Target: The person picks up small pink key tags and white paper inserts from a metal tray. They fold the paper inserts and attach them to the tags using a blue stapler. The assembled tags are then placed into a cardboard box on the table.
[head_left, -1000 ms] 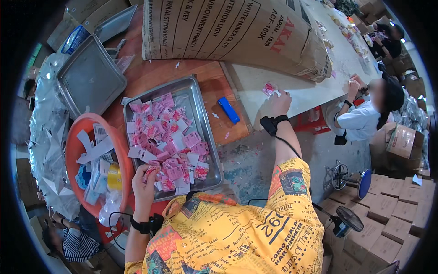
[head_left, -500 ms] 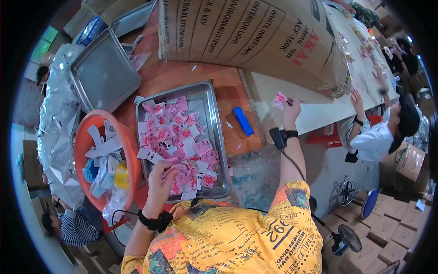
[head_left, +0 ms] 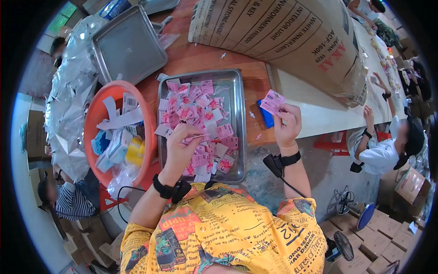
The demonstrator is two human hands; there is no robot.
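Note:
A small pink printed card [head_left: 272, 101] is pinched between the thumb and fingers of my right hand [head_left: 289, 127], up in front of a blue oblong object [head_left: 266, 115] that it partly covers. My left hand [head_left: 179, 148] is over the metal tray [head_left: 240, 118], its fingers closed on another pink card [head_left: 197, 138] seen nearly edge-on. Beneath it lies a loose heap of pink and white cards [head_left: 200, 98], filling much of the tray. Some of the heap is hidden behind my left hand.
Left of the tray stands an orange tub [head_left: 150, 123] with paper strips, packets and plastic inside. An upended metal tray [head_left: 132, 45] is beyond it. A large cardboard box [head_left: 278, 41] bounds the far side. A person in white [head_left: 383, 153] sits at the table on the right.
The view has shifted. My right hand has come nearer the tray, and its card now faces up in full. My left hand has lifted off the heap with a card.

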